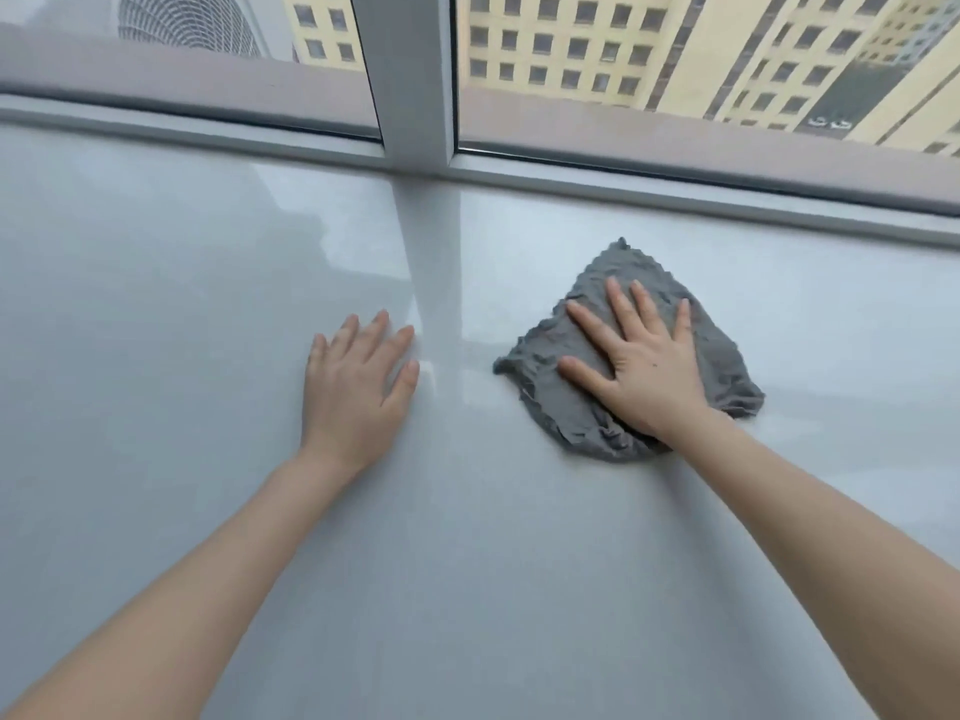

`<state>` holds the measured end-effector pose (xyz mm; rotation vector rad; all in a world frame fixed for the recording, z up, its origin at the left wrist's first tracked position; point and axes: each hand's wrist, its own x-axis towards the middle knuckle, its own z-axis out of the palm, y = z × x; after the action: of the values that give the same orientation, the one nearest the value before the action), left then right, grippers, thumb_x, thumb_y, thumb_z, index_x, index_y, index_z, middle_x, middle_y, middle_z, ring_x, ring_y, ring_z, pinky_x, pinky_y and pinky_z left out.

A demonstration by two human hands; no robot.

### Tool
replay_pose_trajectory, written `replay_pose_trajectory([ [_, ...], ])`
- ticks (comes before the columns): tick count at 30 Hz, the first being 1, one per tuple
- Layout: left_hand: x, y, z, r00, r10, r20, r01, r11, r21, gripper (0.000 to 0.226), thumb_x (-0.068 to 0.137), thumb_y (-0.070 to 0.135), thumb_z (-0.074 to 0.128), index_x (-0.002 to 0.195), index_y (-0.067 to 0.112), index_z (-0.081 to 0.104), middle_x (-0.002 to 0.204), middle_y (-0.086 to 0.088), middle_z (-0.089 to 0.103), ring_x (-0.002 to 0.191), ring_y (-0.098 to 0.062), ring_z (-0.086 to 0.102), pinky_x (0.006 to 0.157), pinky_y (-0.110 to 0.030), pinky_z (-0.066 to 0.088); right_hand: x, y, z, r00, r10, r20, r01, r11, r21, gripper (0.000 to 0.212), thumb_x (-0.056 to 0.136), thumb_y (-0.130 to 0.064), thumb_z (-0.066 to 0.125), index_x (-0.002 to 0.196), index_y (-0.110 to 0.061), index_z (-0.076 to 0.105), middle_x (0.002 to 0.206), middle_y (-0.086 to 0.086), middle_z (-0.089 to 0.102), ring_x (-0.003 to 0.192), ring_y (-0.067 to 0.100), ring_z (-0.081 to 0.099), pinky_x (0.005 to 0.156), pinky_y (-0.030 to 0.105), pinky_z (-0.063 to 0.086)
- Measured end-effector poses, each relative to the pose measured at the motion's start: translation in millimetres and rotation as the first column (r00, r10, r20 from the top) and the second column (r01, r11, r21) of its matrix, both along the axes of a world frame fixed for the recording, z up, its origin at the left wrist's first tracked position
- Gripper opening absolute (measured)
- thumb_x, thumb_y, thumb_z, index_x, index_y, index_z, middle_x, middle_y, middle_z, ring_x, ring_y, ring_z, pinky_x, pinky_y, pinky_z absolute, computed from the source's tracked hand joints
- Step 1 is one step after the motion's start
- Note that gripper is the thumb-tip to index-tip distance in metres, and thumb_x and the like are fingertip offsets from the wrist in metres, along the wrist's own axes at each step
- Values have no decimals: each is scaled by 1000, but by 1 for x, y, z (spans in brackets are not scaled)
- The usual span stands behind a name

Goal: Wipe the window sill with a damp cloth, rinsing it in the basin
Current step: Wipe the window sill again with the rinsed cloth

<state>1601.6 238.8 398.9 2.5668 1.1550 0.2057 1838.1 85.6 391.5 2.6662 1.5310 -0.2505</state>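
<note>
A crumpled grey cloth (571, 407) lies flat on the wide, glossy pale-grey window sill (208, 304), right of centre. My right hand (639, 361) presses down on the cloth with its fingers straight and spread, covering its middle. My left hand (358, 376) rests flat on the bare sill to the left of the cloth, fingers straight, a short gap apart from it. No basin is in view.
The window frame's lower rail (675, 192) runs along the sill's far edge, with a vertical mullion (415, 96) at centre. Behind the glass are tall yellow buildings (597, 49) and a fan grille (187, 20) at top left.
</note>
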Motion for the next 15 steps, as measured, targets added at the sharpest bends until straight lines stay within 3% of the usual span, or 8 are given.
replay_pose_trajectory([
  [3,20,3,-10,992,32,-122,-24,998,65,65,85,51,11,141,28,33,153,-5,23,142,-32,13,112,-53,2,-31,-12,-4,999,25,21,-26,999,25,77,82,-74,5,148,-36,9,158,9,-1,145,29,-6,112,59,-5],
  [7,22,4,-18,992,55,-118,-41,992,118,62,87,46,13,139,23,37,151,-5,29,140,-33,20,111,-55,6,-47,-33,-3,971,240,-11,-239,969,65,68,91,-63,11,148,-26,20,156,9,9,145,30,3,113,55,1],
  [12,24,6,-20,992,95,-84,-84,989,125,63,87,42,16,138,13,39,148,-2,35,139,-28,25,112,-53,11,-26,90,-4,966,260,-15,-254,954,157,56,98,-40,14,148,-16,23,157,4,15,145,24,9,117,45,-2],
  [15,22,8,-22,990,82,-114,-63,985,160,60,89,41,19,137,12,41,147,-3,38,137,-30,29,109,-54,15,-33,172,-6,924,381,-19,-372,912,175,50,101,-34,21,148,-17,21,157,3,15,145,22,10,117,41,0],
])
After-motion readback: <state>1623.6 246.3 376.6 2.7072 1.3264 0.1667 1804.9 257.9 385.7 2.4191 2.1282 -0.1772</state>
